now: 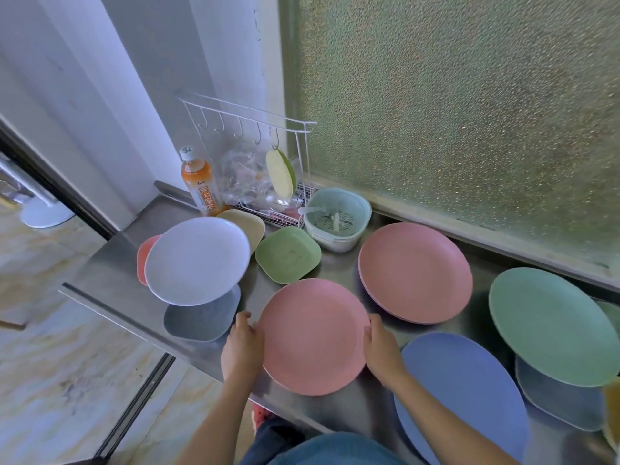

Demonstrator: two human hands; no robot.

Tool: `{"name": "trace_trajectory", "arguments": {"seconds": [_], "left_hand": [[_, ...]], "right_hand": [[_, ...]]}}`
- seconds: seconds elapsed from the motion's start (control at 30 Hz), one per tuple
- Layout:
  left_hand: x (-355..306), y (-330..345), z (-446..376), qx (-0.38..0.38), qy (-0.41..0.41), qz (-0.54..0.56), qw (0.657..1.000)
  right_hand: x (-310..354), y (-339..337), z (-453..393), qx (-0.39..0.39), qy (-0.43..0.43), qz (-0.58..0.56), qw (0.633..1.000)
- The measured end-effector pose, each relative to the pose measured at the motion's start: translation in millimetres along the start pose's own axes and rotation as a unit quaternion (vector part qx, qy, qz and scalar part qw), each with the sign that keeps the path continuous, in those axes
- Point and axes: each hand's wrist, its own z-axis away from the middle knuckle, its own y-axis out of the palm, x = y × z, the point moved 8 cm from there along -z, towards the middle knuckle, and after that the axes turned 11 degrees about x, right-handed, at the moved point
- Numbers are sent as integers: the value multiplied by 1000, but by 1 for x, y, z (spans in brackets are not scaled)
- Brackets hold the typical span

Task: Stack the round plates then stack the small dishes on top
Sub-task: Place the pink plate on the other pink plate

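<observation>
A pink round plate (313, 335) lies on the steel counter (114, 270) in front of me. My left hand (242, 347) grips its left rim and my right hand (382, 350) grips its right rim. Behind it to the right sits a second pink round plate (416, 271). A blue round plate (466, 394) lies at the near right, a green round plate (553, 323) further right, resting tilted on a grey dish (557, 401). At the left a white round plate (198, 260) rests on a grey small dish (201, 320). A green small dish (288, 255), a beige dish (245, 223) and an orange dish (146, 256) lie nearby.
A pale green strainer basket (335, 223) stands at the back by the frosted window (469, 112). A white wire rack (261, 156) with hooks, a hanging sponge (280, 172) and an orange drink bottle (199, 182) stand at the back left. The counter's left edge drops to a marble floor.
</observation>
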Motion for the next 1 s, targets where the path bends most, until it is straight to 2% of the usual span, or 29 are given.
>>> {"name": "trace_trajectory", "arguments": {"seconds": [0.07, 0.23, 0.43, 0.53, 0.67, 0.8, 0.9, 1.0], "left_hand": [[0, 9, -2, 22, 2, -7, 1000], [-25, 37, 1, 60, 84, 2, 995], [-72, 64, 12, 130, 137, 33, 982], [-88, 79, 19, 164, 147, 5, 975], [-103, 109, 33, 237, 158, -61, 957], [-117, 146, 52, 307, 169, -142, 926], [-125, 160, 56, 314, 166, -173, 919], [-128, 163, 47, 311, 143, -151, 927]], "right_hand": [[-2, -11, 4, -27, -5, -25, 999], [-18, -44, 13, -130, 16, -55, 990], [-44, -88, 19, -235, 59, -124, 962], [-57, -109, 20, -282, 87, -161, 942], [-73, -123, 19, -303, 136, -197, 922], [-85, -126, 12, -290, 177, -208, 917], [-88, -127, 9, -285, 194, -211, 914], [-93, -127, 5, -277, 207, -220, 912]]}}
